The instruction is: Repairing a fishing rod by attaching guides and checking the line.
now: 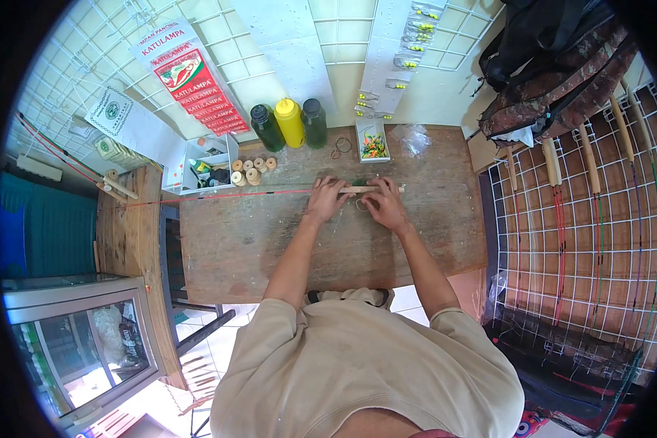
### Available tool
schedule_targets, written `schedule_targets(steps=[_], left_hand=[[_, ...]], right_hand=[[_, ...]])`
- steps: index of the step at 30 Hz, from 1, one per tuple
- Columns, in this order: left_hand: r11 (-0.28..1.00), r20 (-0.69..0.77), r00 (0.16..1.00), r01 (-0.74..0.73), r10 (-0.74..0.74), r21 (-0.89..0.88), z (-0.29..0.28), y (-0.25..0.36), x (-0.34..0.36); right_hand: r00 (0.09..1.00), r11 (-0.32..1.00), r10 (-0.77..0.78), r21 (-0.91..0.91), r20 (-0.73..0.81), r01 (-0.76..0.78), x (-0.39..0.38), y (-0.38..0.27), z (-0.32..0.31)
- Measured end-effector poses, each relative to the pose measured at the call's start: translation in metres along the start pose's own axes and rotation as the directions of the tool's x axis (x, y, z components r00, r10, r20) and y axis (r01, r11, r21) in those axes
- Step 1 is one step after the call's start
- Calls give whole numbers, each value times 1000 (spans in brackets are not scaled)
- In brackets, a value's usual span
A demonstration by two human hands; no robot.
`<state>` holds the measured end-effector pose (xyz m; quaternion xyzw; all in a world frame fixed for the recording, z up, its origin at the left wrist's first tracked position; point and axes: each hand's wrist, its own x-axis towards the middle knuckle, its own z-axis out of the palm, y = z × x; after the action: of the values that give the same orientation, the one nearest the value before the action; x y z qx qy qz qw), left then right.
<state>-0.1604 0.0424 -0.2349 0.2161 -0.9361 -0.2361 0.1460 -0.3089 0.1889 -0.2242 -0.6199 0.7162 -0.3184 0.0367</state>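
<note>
Pale wood forms the handle (356, 190) of a slim fishing rod (263, 193), which lies crosswise at the workbench (255, 244), its red shaft running off to the person's left; whether the handle touches the boards cannot be told. It should be light and stiff to handle, and perhaps apt to roll, while the thin shaft looks springier and easier to harm, so the wood seems the better place to take hold. The left hand (324, 198) has its fingers closed on the handle near the shaft; the right hand (387, 207) has bent fingers gathered on it toward the butt. Bare wood shows between them, with a short end past the right fingers. How tightly they press is unclear.
</note>
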Motion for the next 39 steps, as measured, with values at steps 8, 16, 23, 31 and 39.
schedule_targets(steps=[8,16,23,31,39], left_hand=[[995,74,997,37,-30,-94,-9,5,0],[991,81,997,21,-10,-135,-18,6,-2],[980,-41,998,-46,38,-193,-18,6,-3],[991,-9,995,-103,102,-91,-8,-3,-4],[990,-16,995,-101,100,-94,-8,-3,-3]], right_hand=[[988,967,151,213,-28,-142,24,-3,4],[960,914,274,325,-53,-243,28,-5,17],[969,946,224,264,-109,-189,31,-5,23],[967,936,248,273,-58,-224,35,-4,28],[985,966,138,233,-105,-110,33,5,31]])
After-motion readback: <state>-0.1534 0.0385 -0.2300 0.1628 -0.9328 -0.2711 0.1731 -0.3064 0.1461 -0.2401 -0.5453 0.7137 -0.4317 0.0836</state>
